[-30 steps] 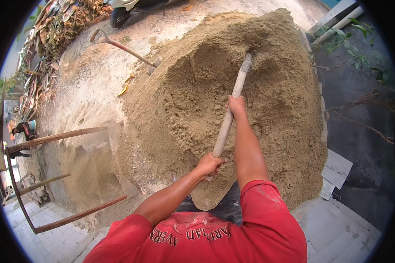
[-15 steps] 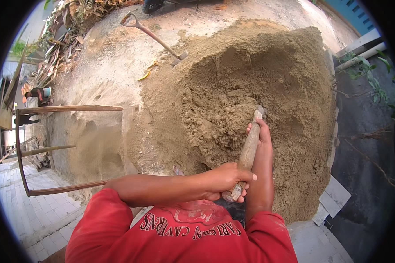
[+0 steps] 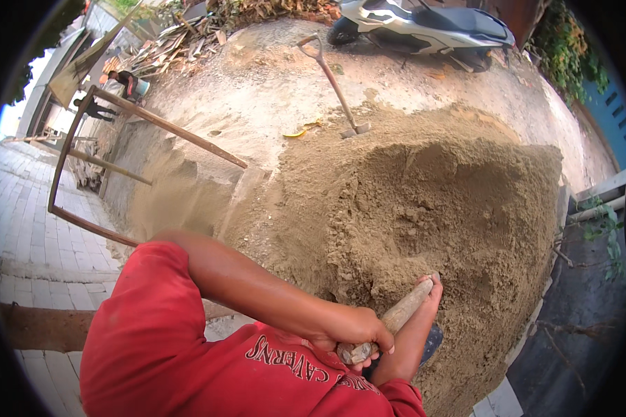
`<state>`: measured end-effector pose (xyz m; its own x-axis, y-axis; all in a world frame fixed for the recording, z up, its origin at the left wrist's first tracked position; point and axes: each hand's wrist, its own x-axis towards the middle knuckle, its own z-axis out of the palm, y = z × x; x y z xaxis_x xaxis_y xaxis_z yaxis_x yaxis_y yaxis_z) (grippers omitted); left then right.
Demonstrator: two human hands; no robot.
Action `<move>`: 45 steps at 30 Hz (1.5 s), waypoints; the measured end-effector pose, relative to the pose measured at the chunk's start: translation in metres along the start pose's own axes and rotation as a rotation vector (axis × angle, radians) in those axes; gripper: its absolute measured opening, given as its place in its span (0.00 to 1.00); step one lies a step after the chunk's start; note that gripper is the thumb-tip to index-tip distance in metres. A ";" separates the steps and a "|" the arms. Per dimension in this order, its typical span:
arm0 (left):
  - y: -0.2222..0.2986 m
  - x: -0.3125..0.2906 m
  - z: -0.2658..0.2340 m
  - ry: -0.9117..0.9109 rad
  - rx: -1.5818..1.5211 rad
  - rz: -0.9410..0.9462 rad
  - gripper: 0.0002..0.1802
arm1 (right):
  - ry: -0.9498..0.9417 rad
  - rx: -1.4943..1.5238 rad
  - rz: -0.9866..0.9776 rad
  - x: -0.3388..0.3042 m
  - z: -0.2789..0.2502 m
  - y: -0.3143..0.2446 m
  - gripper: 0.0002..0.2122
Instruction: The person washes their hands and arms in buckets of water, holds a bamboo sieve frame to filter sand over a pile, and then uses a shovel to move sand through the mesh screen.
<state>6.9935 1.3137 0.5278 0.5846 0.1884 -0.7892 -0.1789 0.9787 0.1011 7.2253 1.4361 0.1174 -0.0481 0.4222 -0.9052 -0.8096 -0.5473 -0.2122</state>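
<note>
Head view: shovel blade hidden. Left hand (image 3: pixel 351 332) closed around the handle (image 3: pixel 396 321) end; right hand (image 3: pixel 428 292) grips it farther along, beside the sand pile (image 3: pixel 431 208).

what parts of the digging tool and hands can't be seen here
Head view:
- Blade of the wooden handle: hidden behind the right hand and sand pile.
- Handle's end: covered by the left hand.
- Right palm: turned away.
- Far person: too small to make out.

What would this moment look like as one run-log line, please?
left hand: grips handle end | right hand: grips wooden handle | sand pile: ahead
</note>
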 end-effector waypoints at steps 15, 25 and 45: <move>-0.339 -0.274 -0.333 0.305 0.030 0.862 0.23 | -0.093 -0.696 -0.637 -0.332 0.290 0.286 0.21; -0.621 -0.454 -0.215 2.180 0.303 0.972 0.30 | -1.202 -0.369 0.583 -0.587 0.321 0.707 0.13; -0.335 -0.247 -0.352 0.800 1.354 0.553 0.16 | 0.105 -0.413 -0.392 -0.268 0.013 0.272 0.18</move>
<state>6.6303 0.9107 0.4751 0.0863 0.8442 -0.5290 0.8066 0.2524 0.5345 7.0107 1.1836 0.3072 0.2845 0.5883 -0.7570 -0.4586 -0.6099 -0.6463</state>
